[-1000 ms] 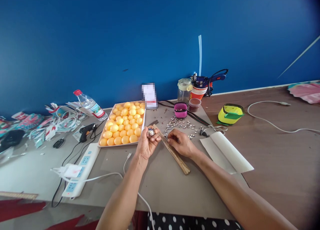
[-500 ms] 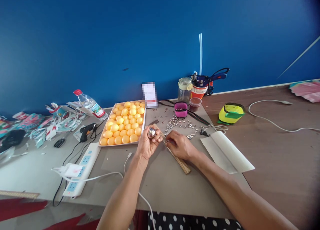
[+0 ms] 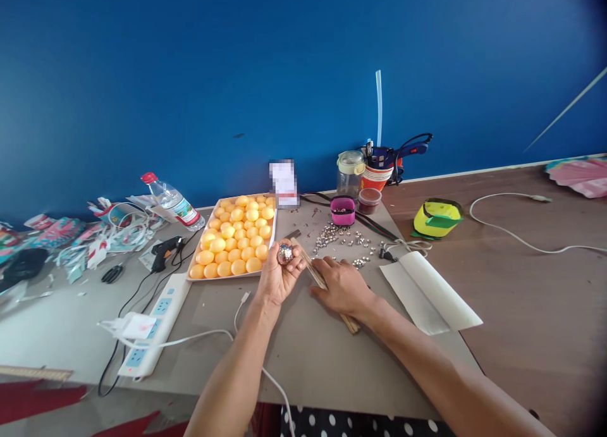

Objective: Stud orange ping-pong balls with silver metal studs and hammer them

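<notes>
My left hand (image 3: 277, 277) is raised just above the table, its fingertips closed round a small ball covered in shiny silver studs (image 3: 285, 253). My right hand (image 3: 340, 286) lies palm down over a bundle of thin bamboo sticks (image 3: 349, 324), fingers bent onto the sticks near their far end. A scatter of loose silver studs (image 3: 342, 237) lies just beyond the right hand. A white tray (image 3: 193, 264) filled with several orange ping-pong balls (image 3: 234, 233) sits left of the left hand.
A white power strip (image 3: 152, 320) with cables and a black glue gun (image 3: 165, 248) are at the left. A water bottle (image 3: 171, 200) lies behind them. A pink box (image 3: 343, 210), jar, cup with tools, yellow-green object (image 3: 437, 217) and white paper (image 3: 429, 292) stand around the right.
My right hand has slid down the sticks toward me and flattened onto them. The left hand stays put, turning the studded ball slightly.
</notes>
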`<state>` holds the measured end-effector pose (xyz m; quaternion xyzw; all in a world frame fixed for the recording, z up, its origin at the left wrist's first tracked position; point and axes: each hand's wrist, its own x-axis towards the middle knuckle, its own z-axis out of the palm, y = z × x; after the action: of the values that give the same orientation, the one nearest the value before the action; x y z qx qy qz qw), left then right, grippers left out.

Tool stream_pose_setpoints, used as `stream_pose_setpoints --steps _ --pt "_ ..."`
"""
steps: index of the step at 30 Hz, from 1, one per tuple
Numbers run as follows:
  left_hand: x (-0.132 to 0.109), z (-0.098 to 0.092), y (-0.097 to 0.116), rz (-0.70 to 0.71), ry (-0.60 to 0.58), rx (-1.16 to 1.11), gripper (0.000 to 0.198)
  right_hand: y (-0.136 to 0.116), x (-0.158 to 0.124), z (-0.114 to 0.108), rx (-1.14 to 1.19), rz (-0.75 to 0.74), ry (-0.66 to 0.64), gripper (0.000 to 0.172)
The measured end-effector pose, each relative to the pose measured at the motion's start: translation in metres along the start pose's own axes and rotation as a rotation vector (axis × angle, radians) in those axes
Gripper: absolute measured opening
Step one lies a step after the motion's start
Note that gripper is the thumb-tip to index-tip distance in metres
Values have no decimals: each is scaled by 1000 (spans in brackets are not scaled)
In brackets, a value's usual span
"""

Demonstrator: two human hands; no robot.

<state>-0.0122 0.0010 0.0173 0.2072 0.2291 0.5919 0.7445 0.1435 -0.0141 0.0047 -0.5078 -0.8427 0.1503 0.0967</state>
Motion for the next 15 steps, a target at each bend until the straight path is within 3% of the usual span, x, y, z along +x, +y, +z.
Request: stream_pose_setpoints --steps 8,12,15 --pt "-2 0 1 22 10 -29 15 -2 1 5 -82 49 -30 36" --pt "-1 -7 1 51 22 14 16 1 4 5 -79 95 14 29" --pt "0 -8 2 68 33 18 21 6 6 4 49 127 84 27"
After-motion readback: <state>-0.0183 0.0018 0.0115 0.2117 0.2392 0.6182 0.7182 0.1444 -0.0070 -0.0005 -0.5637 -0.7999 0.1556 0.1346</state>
